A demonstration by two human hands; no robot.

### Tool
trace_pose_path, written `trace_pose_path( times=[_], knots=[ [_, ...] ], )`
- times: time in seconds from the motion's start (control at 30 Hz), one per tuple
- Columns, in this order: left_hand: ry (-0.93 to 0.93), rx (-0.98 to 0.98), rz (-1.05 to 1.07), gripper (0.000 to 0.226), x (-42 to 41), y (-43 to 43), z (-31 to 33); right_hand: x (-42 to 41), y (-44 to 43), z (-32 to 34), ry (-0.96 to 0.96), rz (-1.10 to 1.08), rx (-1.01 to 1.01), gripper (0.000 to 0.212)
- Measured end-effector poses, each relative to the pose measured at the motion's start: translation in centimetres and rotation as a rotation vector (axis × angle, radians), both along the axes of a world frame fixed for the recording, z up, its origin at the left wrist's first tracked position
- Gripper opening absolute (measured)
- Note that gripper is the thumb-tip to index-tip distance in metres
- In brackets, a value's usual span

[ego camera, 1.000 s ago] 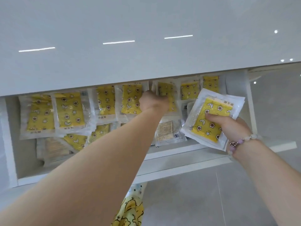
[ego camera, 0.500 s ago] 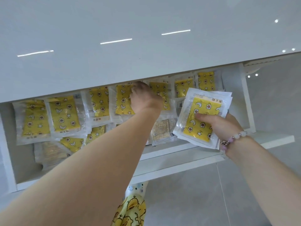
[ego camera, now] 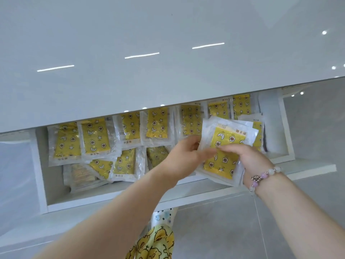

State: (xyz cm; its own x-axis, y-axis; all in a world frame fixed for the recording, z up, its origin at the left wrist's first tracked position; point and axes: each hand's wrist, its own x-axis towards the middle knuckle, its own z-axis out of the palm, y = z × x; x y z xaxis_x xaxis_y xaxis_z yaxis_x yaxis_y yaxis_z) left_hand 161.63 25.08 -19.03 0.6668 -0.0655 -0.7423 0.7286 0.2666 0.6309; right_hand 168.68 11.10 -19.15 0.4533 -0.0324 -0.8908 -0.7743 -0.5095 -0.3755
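A white drawer (ego camera: 115,195) stands pulled out below a glossy white counter (ego camera: 149,53). Inside lie several clear packets with yellow star-and-flower inserts (ego camera: 93,139). My right hand (ego camera: 250,157), a bead bracelet on its wrist, holds a small stack of such packets (ego camera: 222,165) over the drawer's right part, thumb across the top one. My left hand (ego camera: 183,156) grips the stack's left edge, its fingers curled round it.
The counter's front edge overhangs the back of the drawer and hides the packets' far ends. A grey tiled floor (ego camera: 224,230) lies below. Yellow duck-print clothing (ego camera: 155,242) shows at the bottom centre.
My left hand has left the packets at the back of the drawer and come right and toward me onto the stack. The right hand has kept its hold on the stack.
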Motion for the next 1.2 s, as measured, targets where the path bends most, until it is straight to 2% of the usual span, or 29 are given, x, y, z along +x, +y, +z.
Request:
trace_pose_path(
  times=[0.07, 0.1, 0.17, 0.2, 0.23, 0.33, 0.4, 0.43, 0.5, 0.6, 0.7, 0.87, 0.97, 1.03, 1.2],
  knots=[
    [0.022, -0.01, 0.012, 0.017, -0.5, 0.6, -0.2, -0.6, 0.7, 0.3, 0.047, -0.031, 0.033, 0.089],
    [0.034, -0.015, 0.005, 0.021, -0.5, 0.7, -0.4, -0.8, 1.2, 0.7, 0.064, -0.041, 0.035, 0.076],
    [0.052, 0.007, 0.005, 0.027, -0.3, 0.7, -0.6, -0.9, 2.2, 1.7, 0.067, -0.036, 0.037, 0.033],
    [0.067, 0.034, 0.004, 0.029, -0.1, 0.5, -0.6, -0.8, 2.2, 1.6, 0.055, -0.029, 0.039, 0.021],
    [0.08, 0.055, -0.004, 0.031, 0.2, 0.3, -0.8, -0.7, 2.2, 1.5, 0.048, -0.026, 0.026, 0.018],
    [0.087, 0.111, -0.01, 0.041, 1.7, 0.0, -0.7, -0.1, 1.9, 1.0, -0.05, -0.071, -0.033, 0.042],
    [0.113, 0.172, 0.062, 0.04, 3.6, 0.1, -0.8, 0.2, 1.1, 0.9, -0.187, -0.071, -0.139, 0.045],
    [0.158, 0.191, 0.115, 0.055, 4.8, 0.1, -1.1, 0.3, 0.5, 0.9, -0.252, -0.078, -0.188, 0.046],
    [0.218, 0.25, 0.127, 0.064, 7.3, 0.2, -1.6, 0.3, -0.2, 1.0, -0.317, -0.093, -0.263, 0.047],
    [0.237, 0.392, 0.096, 0.055, 9.8, -0.6, -2.3, -0.1, -0.6, 0.9, -0.332, -0.03, -0.333, 0.041],
    [0.259, 0.405, 0.123, 0.024, 10.7, -1.8, -3.8, -0.4, -0.6, 0.7, -0.35, 0.006, -0.345, 0.03],
    [0.368, 0.465, 0.158, 0.036, 10.7, -3.2, -6.6, -1.1, -0.4, 0.2, -0.359, 0.082, -0.325, 0.027],
    [0.289, 0.609, 0.076, 0.019, 10.9, -3.8, -7.3, -1.5, -0.3, 0.1, -0.365, 0.145, -0.34, 0.028],
    [0.257, 0.688, 0.009, 0.036, 11.3, -4.1, -7.0, -1.5, -0.3, 0.0, -0.362, 0.162, -0.343, 0.027],
    [0.27, 0.834, -0.092, 0.034, 12.1, -4.3, -6.2, -1.6, -0.4, 0.1, -0.344, 0.231, -0.338, 0.019]
  ],
)
